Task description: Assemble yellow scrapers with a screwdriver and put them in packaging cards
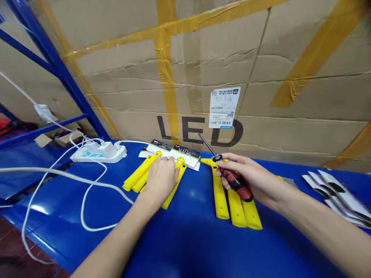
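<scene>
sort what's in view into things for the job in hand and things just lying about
Likely in the job:
red-and-black screwdriver in the right hand
yellow plastic handles
possibly the printed cards

Likely lying about:
white power strip
white cables
LED-marked cardboard

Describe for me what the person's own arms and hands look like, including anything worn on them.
Both hands, the left hand and the right hand, are human and ungloved. The left forearm and right forearm are bare as far as the picture shows; no sleeve, watch or bracelet is visible. Any small markings are too blurred to tell.
</scene>
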`<state>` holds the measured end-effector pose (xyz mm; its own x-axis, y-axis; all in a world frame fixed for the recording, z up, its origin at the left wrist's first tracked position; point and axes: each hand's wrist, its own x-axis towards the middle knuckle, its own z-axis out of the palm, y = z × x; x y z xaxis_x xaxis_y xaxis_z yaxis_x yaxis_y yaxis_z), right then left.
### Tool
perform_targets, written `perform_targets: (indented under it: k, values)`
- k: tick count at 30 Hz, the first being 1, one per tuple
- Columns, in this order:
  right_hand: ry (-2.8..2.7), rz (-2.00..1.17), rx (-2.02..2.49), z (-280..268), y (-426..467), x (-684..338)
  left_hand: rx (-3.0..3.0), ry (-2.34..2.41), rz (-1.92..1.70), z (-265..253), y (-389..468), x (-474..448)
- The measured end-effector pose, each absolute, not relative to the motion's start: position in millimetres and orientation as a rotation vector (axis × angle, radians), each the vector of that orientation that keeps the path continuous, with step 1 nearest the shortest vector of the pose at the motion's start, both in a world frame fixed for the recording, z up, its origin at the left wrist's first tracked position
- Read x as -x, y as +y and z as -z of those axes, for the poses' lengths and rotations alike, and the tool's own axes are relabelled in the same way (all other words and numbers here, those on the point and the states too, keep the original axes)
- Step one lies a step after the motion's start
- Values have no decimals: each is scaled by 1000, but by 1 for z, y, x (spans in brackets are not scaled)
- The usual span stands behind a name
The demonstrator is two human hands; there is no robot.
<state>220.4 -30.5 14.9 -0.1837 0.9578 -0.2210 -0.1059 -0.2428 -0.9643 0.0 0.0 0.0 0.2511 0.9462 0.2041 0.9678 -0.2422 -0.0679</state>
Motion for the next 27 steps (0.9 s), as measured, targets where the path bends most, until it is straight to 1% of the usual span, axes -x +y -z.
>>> perform_targets:
  k: [3,6,10,13,16,19,27]
  values:
    - [-1115,-1539,1213,-15,-36,-231,2311,-1808,212,0,2,-3]
    - [-1091,-1402,1335,-15,-42,-243,2298,-1781,281,-5,-1,-7]
    - [-967,-1226,1519,-19,-45,-267,2384,-1621,595,-14,-12,-15]
    - [-958,-1183,1506,-21,-47,-290,2586,-1354,805,-19,-21,-28]
    - [-1050,-1202,1429,-21,-54,-314,2825,-1064,792,-23,-27,-46]
    - [-1132,-1205,1447,-20,-67,-333,2981,-900,735,-28,-30,-66]
    - [-1195,-1153,1558,-16,-103,-366,3063,-509,664,-44,-32,-119]
